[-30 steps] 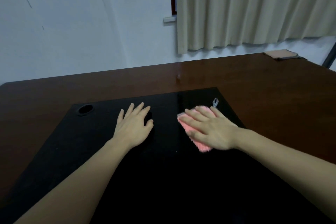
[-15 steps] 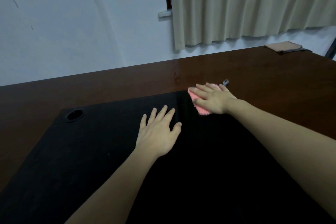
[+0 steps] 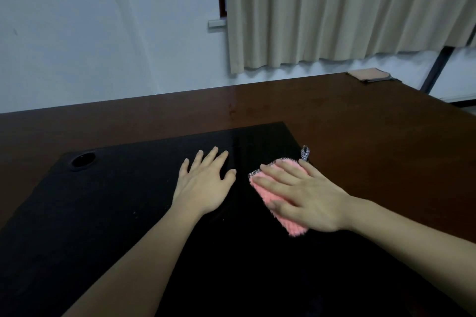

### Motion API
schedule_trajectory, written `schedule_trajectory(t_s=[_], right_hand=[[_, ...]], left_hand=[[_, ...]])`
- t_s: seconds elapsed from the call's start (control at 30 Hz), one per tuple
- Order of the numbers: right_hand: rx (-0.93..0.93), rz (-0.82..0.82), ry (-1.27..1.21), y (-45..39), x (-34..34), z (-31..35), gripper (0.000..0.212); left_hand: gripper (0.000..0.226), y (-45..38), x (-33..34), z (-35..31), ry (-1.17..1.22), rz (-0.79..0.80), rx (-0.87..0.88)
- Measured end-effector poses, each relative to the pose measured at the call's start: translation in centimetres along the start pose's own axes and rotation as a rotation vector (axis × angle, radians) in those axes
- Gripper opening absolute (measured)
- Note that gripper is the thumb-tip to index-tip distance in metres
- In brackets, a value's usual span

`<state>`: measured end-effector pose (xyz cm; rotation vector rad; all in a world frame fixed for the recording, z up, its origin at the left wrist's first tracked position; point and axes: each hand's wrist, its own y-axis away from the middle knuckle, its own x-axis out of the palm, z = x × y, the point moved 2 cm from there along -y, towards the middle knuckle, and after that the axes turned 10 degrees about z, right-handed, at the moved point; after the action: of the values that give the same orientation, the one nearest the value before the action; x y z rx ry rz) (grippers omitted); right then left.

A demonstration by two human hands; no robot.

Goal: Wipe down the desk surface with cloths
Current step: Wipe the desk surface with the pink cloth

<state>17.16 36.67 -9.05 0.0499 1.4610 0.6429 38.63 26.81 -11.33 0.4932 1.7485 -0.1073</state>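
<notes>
Pink cloth (image 3: 268, 194) flat on the black desk surface (image 3: 103, 213), right of frame centre.

Fluffy, roughly rectangular, with a checkered trim and a small loop at its upper right corner, lying near the black panel's right edge beside the brown wood (image 3: 360, 123).

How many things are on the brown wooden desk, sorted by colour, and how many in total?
Pink: 1, fluffy pink cloth under the right hand.
Black: 1, flat black mat with a round hole, left hand resting on it.
Tan: 1, flat tan pad at the far corner.
Total: 3.
</notes>
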Motion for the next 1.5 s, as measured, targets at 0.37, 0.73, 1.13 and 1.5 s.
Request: schedule_trajectory(t_s=[0.37,0.73,1.13,1.5], right_hand=[[0.288,-0.134,-0.038,-8.9,-3.8,-8.0,0.059],[0.162,-0.061,0.004,-3.4,-1.4,-4.0,0.061],[0.178,-0.085,-0.02,-3.1,-1.7,-6.9,0.058],[0.264,-0.098,-0.042,-5.7,-2.8,-7.2,0.058]], left_hand=[[0.061,-0.2,0.1,0.1,0.004,-0.004,0.009],[0.061,0.3,-0.1,-0.2,-0.007,0.002,-0.007],[0.06,0.1,0.0,-0.3,-0.003,-0.004,-0.018],[0.06,0.1,-0.2,-0.3,0.013,-0.003,-0.017]])
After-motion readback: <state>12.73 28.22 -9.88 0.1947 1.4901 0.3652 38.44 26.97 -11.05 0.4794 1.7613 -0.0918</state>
